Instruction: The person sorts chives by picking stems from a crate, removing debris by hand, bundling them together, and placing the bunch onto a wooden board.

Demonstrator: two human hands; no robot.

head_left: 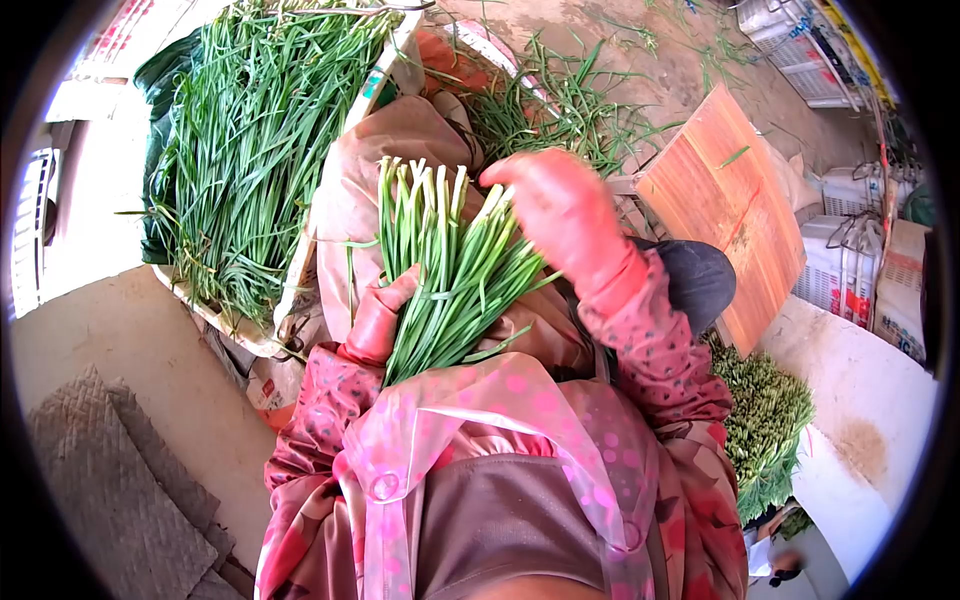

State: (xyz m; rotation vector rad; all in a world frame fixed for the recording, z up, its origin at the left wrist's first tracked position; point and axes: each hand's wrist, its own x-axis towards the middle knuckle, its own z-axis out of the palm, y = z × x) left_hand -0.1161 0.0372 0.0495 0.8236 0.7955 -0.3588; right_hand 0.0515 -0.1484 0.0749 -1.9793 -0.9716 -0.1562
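Observation:
My left hand (380, 315), in a reddish glove, is wrapped around a loose bunch of garlic chives (450, 275) over my lap. The bunch's pale stem ends point away from me, and its leaves fan toward my apron. My right hand (570, 210), in a matching glove and slightly blurred, is curled at the upper right edge of the bunch. Its fingertips are beside the pale ends; whether a stem is between them is hidden. A large heap of chives (270, 150) fills a light-framed container (300, 255) at my left.
Loose leaves (570, 110) lie scattered on the floor (665, 75) ahead. A tilted wooden board (725, 215) stands at my right, near a stack of greens (760, 420) with cut ends. White crates (835, 265) line the far right. Grey woven mats (110, 490) lie at lower left.

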